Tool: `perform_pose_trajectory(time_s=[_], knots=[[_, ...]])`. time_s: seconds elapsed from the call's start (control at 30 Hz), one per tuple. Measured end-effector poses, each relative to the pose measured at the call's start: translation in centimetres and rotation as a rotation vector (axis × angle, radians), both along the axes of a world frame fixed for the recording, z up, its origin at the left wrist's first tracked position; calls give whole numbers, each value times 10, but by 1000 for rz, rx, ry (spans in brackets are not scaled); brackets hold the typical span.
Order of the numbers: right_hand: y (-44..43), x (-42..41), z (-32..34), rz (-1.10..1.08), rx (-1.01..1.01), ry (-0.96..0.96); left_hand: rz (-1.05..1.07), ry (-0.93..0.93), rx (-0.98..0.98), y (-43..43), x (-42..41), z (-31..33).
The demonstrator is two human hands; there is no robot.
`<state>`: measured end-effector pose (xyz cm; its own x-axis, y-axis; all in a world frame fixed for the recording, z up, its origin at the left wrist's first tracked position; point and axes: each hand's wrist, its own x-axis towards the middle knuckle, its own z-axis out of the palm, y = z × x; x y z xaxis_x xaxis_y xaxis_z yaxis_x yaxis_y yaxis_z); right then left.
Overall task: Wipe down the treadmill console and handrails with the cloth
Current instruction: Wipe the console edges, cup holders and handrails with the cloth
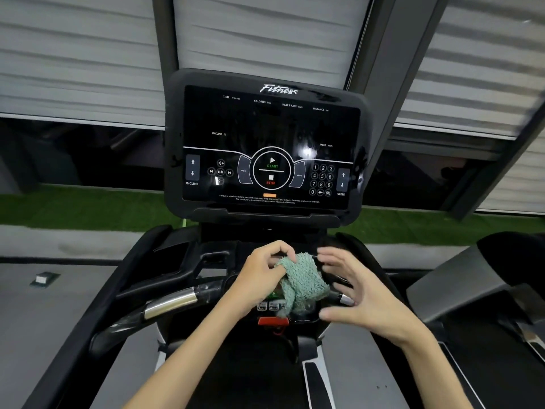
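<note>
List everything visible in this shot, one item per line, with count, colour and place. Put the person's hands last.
console: one, black with white markings, centre, screen dark
handrails: two, black with silver sections, either side below the console; the right one mostly hidden behind the hand
red safety clip: one, red, lower centre below the small buttons
cloth: one, pale green terry, bunched, centre, over the lower panel
window blinds: grey, across the background
green turf strip: one, green, behind the treadmill
left hand: one, grip closed on the cloth's left edge
right hand: one, fingers spread, beside the cloth, contact unclear
</note>
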<state>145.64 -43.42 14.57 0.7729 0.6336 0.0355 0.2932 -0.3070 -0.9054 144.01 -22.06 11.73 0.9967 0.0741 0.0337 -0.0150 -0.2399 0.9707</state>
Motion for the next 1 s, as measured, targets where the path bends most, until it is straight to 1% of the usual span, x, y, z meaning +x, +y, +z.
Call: perform_pose_trajectory(time_s=[0.07,0.17,0.23,0.3,0.4,0.43,0.47,0.5,0.53,0.57,0.6,0.7,0.77,0.8,0.83,0.9,1.0], knots=[[14,4,-2,-11,43,26,-47,13,-3,1,-3,1],[32,6,-15,-1,29,41,-124,-2,-58,4,-6,0],[36,3,-22,-15,115,147,-140,1,-127,7,-8,0],[36,-1,-29,-33,192,255,-141,2,-138,9,-10,-3],[31,-4,-47,-117,316,392,-175,-29,-58,17,-13,-13],[28,-4,-52,-175,350,407,-172,-55,13,21,-14,-18],[24,-4,-55,-247,368,392,-131,-112,123,27,-15,-26],[20,-3,-58,-324,356,329,-49,-192,260,33,-16,-34],[16,-1,-60,-395,312,220,51,-279,378,39,-18,-43],[13,2,-62,-462,237,81,138,-345,461,44,-20,-52],[12,5,-64,-528,153,-67,191,-369,518,47,-21,-61],[17,14,-70,-679,-13,-483,214,-342,642,49,-26,-85],[25,21,-83,-657,-127,-714,204,-337,682,46,-30,-98],[29,25,-91,-615,-185,-791,199,-329,685,45,-32,-103],[32,28,-100,-561,-235,-836,193,-317,684,44,-33,-107],[32,28,-115,-454,-312,-867,183,-301,673,44,-33,-112],[23,17,-126,-362,-353,-814,167,-294,644,47,-32,-115]])
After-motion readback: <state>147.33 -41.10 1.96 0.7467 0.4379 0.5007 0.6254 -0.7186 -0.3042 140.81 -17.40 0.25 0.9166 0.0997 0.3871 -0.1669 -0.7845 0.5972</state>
